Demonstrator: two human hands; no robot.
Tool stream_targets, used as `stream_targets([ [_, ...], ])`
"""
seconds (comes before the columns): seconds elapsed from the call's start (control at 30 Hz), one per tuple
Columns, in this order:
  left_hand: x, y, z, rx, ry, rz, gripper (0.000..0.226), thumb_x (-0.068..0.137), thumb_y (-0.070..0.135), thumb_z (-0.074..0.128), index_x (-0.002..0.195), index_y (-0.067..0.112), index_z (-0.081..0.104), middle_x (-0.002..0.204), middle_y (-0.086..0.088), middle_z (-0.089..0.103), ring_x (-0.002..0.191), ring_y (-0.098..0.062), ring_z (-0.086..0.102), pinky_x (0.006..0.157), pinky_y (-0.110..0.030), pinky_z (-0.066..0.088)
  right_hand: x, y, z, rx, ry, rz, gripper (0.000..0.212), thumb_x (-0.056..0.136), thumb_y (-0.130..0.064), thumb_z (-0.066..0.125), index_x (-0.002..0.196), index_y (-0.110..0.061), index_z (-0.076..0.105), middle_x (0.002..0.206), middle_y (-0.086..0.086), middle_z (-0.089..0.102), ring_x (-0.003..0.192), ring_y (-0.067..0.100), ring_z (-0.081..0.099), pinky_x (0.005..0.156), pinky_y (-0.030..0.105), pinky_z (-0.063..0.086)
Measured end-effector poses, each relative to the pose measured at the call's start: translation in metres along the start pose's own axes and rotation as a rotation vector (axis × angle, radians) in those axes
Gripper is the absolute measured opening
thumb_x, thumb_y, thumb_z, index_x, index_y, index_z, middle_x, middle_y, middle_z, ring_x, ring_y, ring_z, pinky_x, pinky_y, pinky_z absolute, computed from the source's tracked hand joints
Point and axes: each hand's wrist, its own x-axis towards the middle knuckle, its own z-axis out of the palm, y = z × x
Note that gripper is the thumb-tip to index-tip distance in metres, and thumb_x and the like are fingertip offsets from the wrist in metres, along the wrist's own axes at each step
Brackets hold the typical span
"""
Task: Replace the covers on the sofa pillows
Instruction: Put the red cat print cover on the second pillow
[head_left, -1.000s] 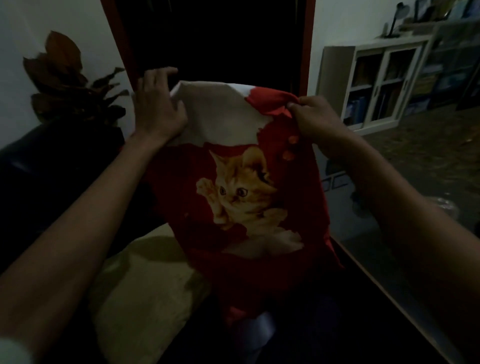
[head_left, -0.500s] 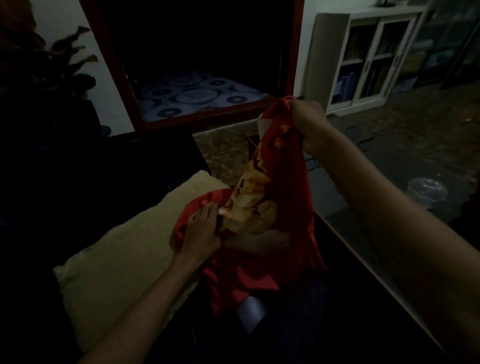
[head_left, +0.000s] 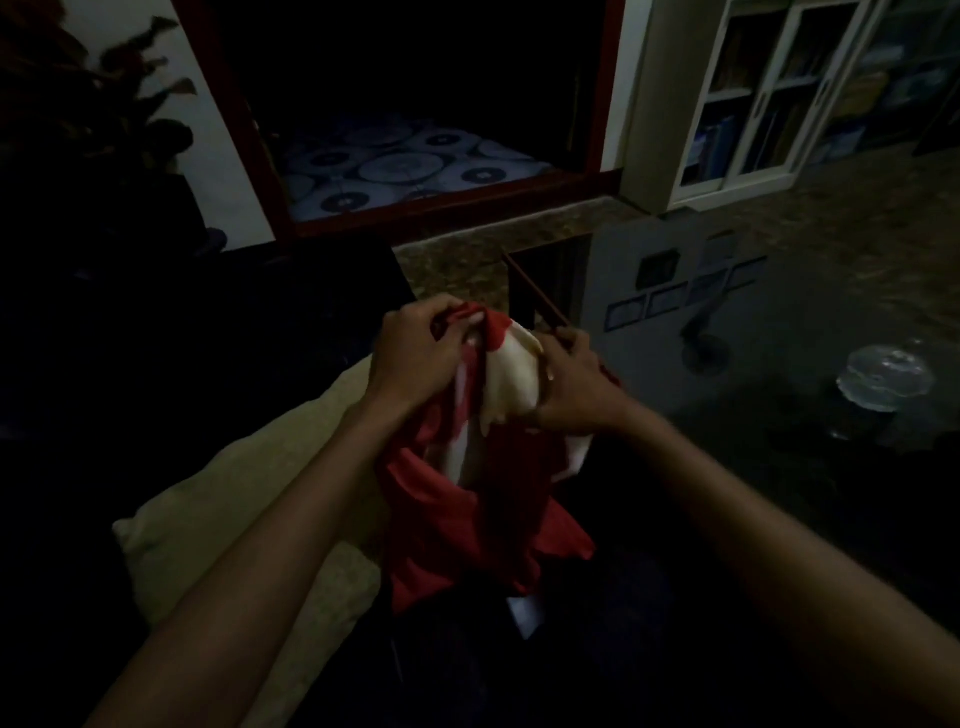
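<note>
Red cover (head_left: 457, 509), centre frame: both hands, left hand (head_left: 415, 353) and right hand (head_left: 571, 389), grasping its bunched top edge; risk of opening twisting shut, snagging the bare pillow (head_left: 234, 499) at lower left.

You are holding the cover (head_left: 467, 499) up between your left hand (head_left: 415, 358) and right hand (head_left: 571, 395), with the pillow (head_left: 249, 499) lying below to its left, the table (head_left: 753, 395) sitting to its right and the cabinet (head_left: 748, 98) standing behind.
</note>
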Motion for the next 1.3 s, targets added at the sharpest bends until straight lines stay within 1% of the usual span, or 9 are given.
stream_targets([
  [0.2,0.000,-0.008,-0.030,0.148,0.077,0.060,0.018,0.091,0.044,0.067,0.099,0.032,0.076,0.093,0.016,0.074,0.087,-0.005,0.069,0.078,-0.035,0.057,0.014,0.007,0.004,0.168,0.292,0.048,0.050,0.069,-0.032,0.075,0.116,-0.032,0.060,0.111,0.001,0.064,0.095,0.020,0.065,0.080,0.043,0.059],
  [0.4,0.001,-0.031,-0.056,0.128,0.218,-0.067,0.019,0.092,0.045,0.065,0.098,0.031,0.076,0.089,0.016,0.072,0.085,-0.005,0.068,0.076,-0.030,0.055,0.000,0.028,0.022,0.016,0.401,0.076,0.047,0.078,-0.037,0.070,0.123,-0.034,0.059,0.115,0.000,0.067,0.103,0.025,0.066,0.084,0.045,0.056],
  [0.57,-0.007,-0.054,-0.065,0.133,0.221,-0.161,0.021,0.093,0.047,0.062,0.095,0.030,0.074,0.085,0.014,0.071,0.083,-0.007,0.068,0.077,-0.030,0.054,-0.003,0.043,0.044,0.303,0.243,0.235,0.076,0.067,-0.054,0.080,0.134,-0.030,0.051,0.116,-0.004,0.063,0.104,0.017,0.063,0.091,0.041,0.055],
  [0.67,-0.016,-0.068,-0.068,0.133,0.178,-0.206,0.017,0.093,0.047,0.062,0.093,0.034,0.072,0.083,0.016,0.070,0.082,-0.005,0.067,0.077,-0.033,0.055,-0.003,0.048,0.074,0.302,0.095,0.271,0.063,0.076,-0.035,0.082,0.133,-0.023,0.057,0.109,0.002,0.067,0.105,0.022,0.066,0.093,0.035,0.054],
  [0.77,-0.028,-0.077,-0.072,0.178,0.131,-0.232,0.016,0.094,0.047,0.061,0.094,0.034,0.071,0.085,0.017,0.069,0.086,-0.008,0.068,0.078,-0.033,0.054,0.005,0.048,0.082,0.317,0.252,0.233,0.039,0.085,-0.011,0.062,0.122,-0.018,0.068,0.110,0.008,0.073,0.108,0.026,0.069,0.096,0.034,0.053],
  [0.93,-0.024,-0.075,-0.075,0.376,-0.032,-0.324,0.030,0.093,0.041,0.062,0.122,0.032,0.060,0.117,0.003,0.068,0.108,-0.025,0.064,0.089,-0.039,0.051,0.013,-0.002,-0.005,0.677,0.502,0.115,0.029,0.098,-0.007,0.050,0.104,-0.026,0.071,0.103,-0.003,0.072,0.094,0.011,0.069,0.087,0.027,0.058],
  [1.0,-0.016,-0.057,-0.063,0.293,-0.092,-0.271,0.048,0.088,0.037,0.068,0.133,0.032,0.051,0.130,0.001,0.058,0.117,-0.023,0.059,0.096,-0.040,0.050,0.005,-0.028,-0.052,0.752,0.469,0.035,0.031,0.103,-0.007,0.048,0.100,-0.026,0.071,0.097,-0.010,0.069,0.082,0.001,0.066,0.074,0.014,0.054],
  [1.17,0.010,0.028,-0.022,0.066,-0.183,-0.006,0.102,0.074,0.064,0.075,0.156,0.031,0.023,0.158,-0.001,0.028,0.142,-0.018,0.035,0.113,-0.040,0.035,-0.025,-0.064,-0.129,0.677,0.261,-0.209,0.028,0.103,-0.013,0.054,0.095,-0.030,0.075,0.108,-0.002,0.074,0.095,0.010,0.072,0.084,0.024,0.059],
  [1.3,0.032,0.100,0.002,-0.189,-0.328,0.187,0.090,0.081,0.050,0.078,0.154,0.030,0.030,0.155,0.002,0.038,0.137,-0.012,0.044,0.106,-0.032,0.045,-0.045,-0.069,-0.167,0.586,0.158,-0.293,0.022,0.097,-0.006,0.061,0.102,-0.024,0.073,0.111,-0.002,0.074,0.101,0.011,0.072,0.084,0.023,0.058],
])
